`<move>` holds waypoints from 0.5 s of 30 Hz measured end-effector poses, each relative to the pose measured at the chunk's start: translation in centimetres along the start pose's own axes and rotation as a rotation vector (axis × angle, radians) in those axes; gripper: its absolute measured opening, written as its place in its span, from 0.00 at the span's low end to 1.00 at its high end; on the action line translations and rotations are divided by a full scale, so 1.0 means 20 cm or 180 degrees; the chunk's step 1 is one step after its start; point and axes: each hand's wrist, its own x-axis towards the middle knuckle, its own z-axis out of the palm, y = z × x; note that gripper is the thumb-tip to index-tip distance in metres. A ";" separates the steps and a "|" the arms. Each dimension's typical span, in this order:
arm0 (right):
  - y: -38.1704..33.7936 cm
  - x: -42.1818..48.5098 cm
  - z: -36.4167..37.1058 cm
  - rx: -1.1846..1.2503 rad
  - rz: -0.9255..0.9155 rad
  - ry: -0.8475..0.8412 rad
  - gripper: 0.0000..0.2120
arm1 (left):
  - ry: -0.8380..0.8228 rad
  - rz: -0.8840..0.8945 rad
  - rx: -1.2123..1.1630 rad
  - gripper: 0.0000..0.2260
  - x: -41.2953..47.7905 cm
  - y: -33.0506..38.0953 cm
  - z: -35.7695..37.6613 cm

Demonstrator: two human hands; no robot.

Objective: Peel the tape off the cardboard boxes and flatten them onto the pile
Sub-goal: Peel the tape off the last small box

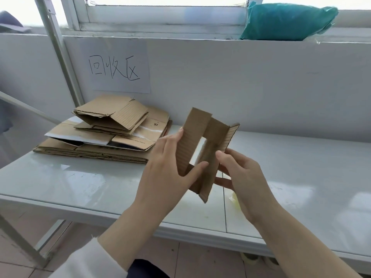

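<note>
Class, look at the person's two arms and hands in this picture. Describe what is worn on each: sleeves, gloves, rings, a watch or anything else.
Both hands are bare: no gloves, and no rings or watch show. The left hand leads to a forearm that is uncovered down to a white sleeve pushed back near the elbow. The right hand has a bare forearm as far as the picture's edge; no sleeve is in view there.

Brown ribbed cardboard box [202, 149], brown pile [104, 135], glossy white table [80, 183], teal bag [287, 21].
</note>
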 end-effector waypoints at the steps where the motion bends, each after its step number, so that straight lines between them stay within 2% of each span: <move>1: 0.01 0.00 -0.01 -0.0101 -0.0029 -0.0058 0.10 | -0.0018 -0.0165 -0.0013 0.31 0.01 -0.01 -0.01; 4: 0.01 -0.01 -0.03 -0.0495 -0.0277 -0.0035 0.13 | -0.0019 -0.0434 0.0000 0.24 0.04 -0.03 -0.03; 6: 0.02 0.01 -0.05 -0.0849 -0.0501 0.0127 0.15 | -0.0004 -0.0443 -0.0078 0.16 0.06 -0.02 -0.06; 8: 0.02 0.04 -0.08 -0.1126 -0.0789 0.0265 0.15 | 0.0004 -0.0432 -0.0104 0.13 0.07 -0.01 -0.09; 10: 0.01 0.06 -0.09 -0.1463 -0.1159 0.0345 0.13 | 0.0051 -0.0409 -0.0162 0.13 0.08 0.00 -0.11; 12: 0.00 0.04 -0.08 -0.1779 -0.1623 0.0393 0.26 | 0.0103 -0.0364 -0.0279 0.15 0.09 0.02 -0.13; 13: -0.01 0.03 -0.06 -0.1989 -0.1878 0.0390 0.27 | 0.0128 -0.0346 -0.0319 0.17 0.09 0.02 -0.14; 15: 0.00 0.01 -0.04 -0.2425 -0.2338 0.0239 0.21 | 0.0150 -0.0284 -0.0257 0.23 0.10 0.03 -0.16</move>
